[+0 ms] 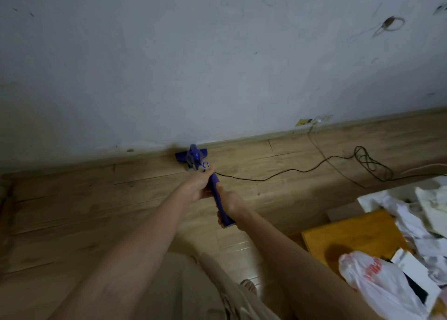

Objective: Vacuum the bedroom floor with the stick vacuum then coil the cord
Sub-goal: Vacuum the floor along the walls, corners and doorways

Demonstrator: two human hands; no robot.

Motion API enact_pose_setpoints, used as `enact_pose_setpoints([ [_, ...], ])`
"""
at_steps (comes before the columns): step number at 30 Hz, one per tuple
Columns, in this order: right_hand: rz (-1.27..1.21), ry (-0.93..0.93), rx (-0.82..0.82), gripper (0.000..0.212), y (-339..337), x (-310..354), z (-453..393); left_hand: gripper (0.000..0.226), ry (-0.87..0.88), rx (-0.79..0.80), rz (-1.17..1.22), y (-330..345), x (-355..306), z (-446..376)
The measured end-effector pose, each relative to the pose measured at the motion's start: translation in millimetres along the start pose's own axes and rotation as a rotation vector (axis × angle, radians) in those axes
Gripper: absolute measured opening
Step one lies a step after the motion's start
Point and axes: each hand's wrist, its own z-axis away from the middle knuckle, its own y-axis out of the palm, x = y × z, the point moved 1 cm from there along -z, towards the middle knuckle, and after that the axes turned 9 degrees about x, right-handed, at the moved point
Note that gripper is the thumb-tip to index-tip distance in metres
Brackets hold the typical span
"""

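Right now the person stands over the wooden floor (pixel 72 210) with both arms stretched forward, both hands wrapped around the purple stick vacuum (pixel 212 186). The left hand (pixel 199 186) is closed around the handle further down, nearer the motor body, while the right hand (pixel 229 204) is closed around the handle's top end, closer to the person. The vacuum's long axis runs straight away from them, slanting down and forward, so its floor head (pixel 183 157) sits out ahead of both hands, pressed up near the foot of the pale wall (pixel 217 65). The left hand is the one nearer that head.

From just beside the left hand the black cord (pixel 278 174) trails off to the right across the boards, bunches into a loose tangle, and carries on toward the right edge of view. A wall socket (pixel 312 121) low on the wall has a pale lead plugged in. Off to the right sits a yellow box (pixel 350 235) with crumpled paper and a white plastic bag (pixel 377 285).

With the head already near the wall, I would guess any further stroke has to come back toward the person or slide sideways along the skirting. The coiling has not begun.
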Motion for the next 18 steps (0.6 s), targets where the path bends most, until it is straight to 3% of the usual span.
enact_pose_setpoints([
  [18,-0.068,-0.082,0.096,0.04,-6.3,-35.7,65.5,0.05,-0.02,-0.002,0.075,18.5,51.5,32.7],
])
